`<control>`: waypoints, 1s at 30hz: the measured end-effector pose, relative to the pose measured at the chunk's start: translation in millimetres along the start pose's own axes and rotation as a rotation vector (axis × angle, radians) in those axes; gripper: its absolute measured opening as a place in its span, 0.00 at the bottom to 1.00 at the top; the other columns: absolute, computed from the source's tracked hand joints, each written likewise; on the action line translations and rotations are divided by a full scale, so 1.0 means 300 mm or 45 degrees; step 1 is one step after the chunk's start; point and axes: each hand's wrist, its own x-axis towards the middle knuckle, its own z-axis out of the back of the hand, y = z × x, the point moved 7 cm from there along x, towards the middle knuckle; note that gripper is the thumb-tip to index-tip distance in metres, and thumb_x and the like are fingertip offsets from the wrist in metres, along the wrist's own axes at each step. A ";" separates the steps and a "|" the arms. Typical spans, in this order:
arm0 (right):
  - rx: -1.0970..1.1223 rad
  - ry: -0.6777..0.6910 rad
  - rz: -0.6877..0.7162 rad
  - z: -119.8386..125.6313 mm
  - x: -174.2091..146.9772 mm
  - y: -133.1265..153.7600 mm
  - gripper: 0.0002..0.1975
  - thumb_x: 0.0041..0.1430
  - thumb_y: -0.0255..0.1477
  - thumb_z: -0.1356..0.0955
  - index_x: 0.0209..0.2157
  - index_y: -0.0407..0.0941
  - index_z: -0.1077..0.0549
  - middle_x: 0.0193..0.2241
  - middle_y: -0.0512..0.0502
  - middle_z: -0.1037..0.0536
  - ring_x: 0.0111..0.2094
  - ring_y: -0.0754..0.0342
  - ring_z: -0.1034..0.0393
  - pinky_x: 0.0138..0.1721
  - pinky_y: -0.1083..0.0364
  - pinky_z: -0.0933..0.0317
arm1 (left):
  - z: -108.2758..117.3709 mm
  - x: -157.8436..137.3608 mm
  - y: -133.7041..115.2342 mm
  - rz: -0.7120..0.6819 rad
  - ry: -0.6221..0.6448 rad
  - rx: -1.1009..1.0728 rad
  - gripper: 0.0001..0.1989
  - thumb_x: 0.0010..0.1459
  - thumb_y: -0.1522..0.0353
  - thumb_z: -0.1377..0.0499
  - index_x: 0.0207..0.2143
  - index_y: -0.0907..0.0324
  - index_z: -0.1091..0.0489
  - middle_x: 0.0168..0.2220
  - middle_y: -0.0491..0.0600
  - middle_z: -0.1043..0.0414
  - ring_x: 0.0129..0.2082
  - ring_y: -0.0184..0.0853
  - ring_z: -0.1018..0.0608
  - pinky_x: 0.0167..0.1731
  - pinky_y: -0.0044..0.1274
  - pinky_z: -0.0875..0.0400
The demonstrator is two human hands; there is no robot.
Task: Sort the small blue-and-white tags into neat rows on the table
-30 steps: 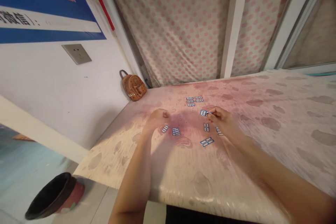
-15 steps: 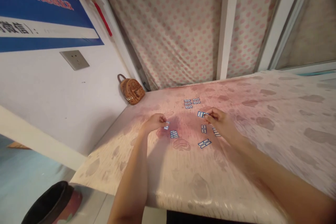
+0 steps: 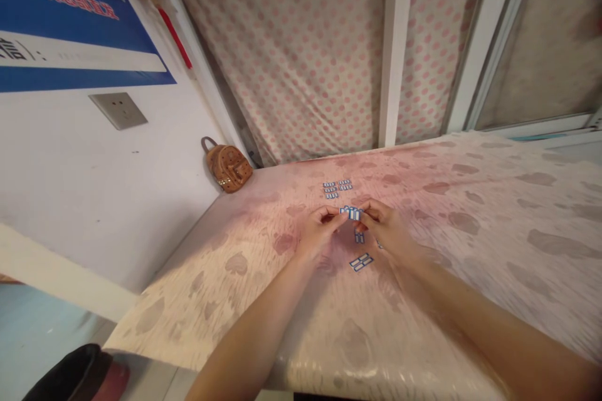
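Note:
My left hand (image 3: 322, 230) and my right hand (image 3: 386, 230) meet over the table. Between their fingertips is a row of small white cards with blue edges (image 3: 351, 213). Both hands are closed in a pinch, the left at the row's left end and the right at its right end. Just below lies a small pair of similar cards (image 3: 359, 237), partly covered by my right hand. Nearer to me rests a slanted card group (image 3: 362, 262). Only a corner of another card (image 3: 380, 244) shows beside my right hand. Farther back, several card groups (image 3: 332, 190) lie close together.
A patterned cloth (image 3: 188, 319) covers the table. A small brown backpack-shaped bag (image 3: 230, 168) stands at the back left by the wall. Behind the table hangs a dotted curtain (image 3: 291, 56). A dark-rimmed bin (image 3: 79, 376) is on the floor at lower left.
My left hand has moved right with its small piece and now meets my right hand at the row of cards. The card group formerly beside my left hand is no longer visible. The view has shifted slightly.

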 end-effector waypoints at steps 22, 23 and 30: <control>0.048 0.109 0.001 -0.028 -0.012 0.009 0.09 0.56 0.36 0.31 0.29 0.46 0.31 0.24 0.50 0.23 0.25 0.56 0.28 0.28 0.57 0.34 | 0.016 0.001 0.021 -0.126 -0.146 0.075 0.13 0.48 0.64 0.31 0.28 0.61 0.30 0.27 0.46 0.28 0.28 0.29 0.26 0.33 0.22 0.33; 0.046 0.113 0.000 -0.029 -0.012 0.008 0.10 0.56 0.37 0.31 0.29 0.46 0.31 0.24 0.50 0.23 0.25 0.56 0.28 0.28 0.57 0.34 | 0.017 0.001 0.024 -0.128 -0.157 0.055 0.13 0.48 0.64 0.30 0.29 0.61 0.30 0.28 0.46 0.27 0.29 0.29 0.25 0.33 0.22 0.32; 0.054 0.085 -0.032 -0.030 -0.007 0.002 0.21 0.57 0.50 0.33 0.30 0.45 0.30 0.25 0.47 0.23 0.24 0.55 0.27 0.30 0.54 0.32 | 0.020 0.008 0.038 -0.137 -0.197 0.021 0.12 0.50 0.65 0.32 0.33 0.61 0.27 0.31 0.49 0.24 0.31 0.31 0.23 0.36 0.24 0.29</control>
